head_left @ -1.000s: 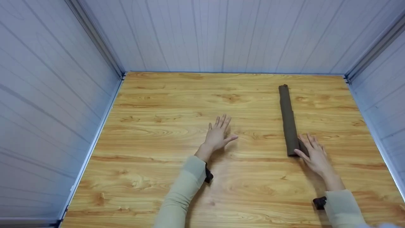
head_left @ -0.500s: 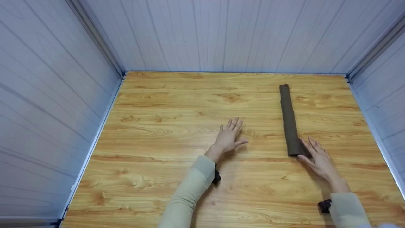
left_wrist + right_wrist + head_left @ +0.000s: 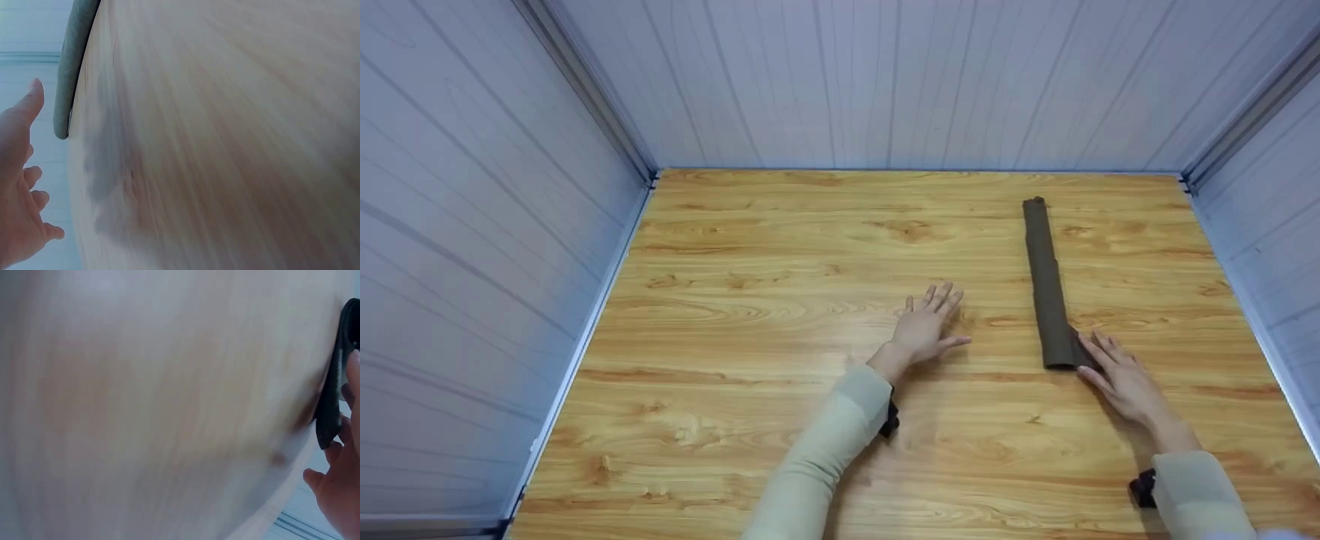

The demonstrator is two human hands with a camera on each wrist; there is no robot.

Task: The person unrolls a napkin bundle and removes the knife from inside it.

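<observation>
A long, narrow dark olive-brown roll of soft sheet material lies on the wooden tabletop, running away from the person on the right side. At its near end a loose flap sticks out to the right. My right hand is at this flap, fingers extended over it and thumb by its near corner. Seen from the right wrist, the dark curled end lies beside that hand's fingers. Left of the roll, with a gap between, my left hand hovers with spread fingers and holds nothing.
Pale panelled walls enclose the wood-grain tabletop at the back, left and right. Black wrist cameras sit under both light sleeves.
The left hand has moved right, toward the roll. My right hand has shifted slightly right and nearer the person, and more of the flap shows beside the roll.
</observation>
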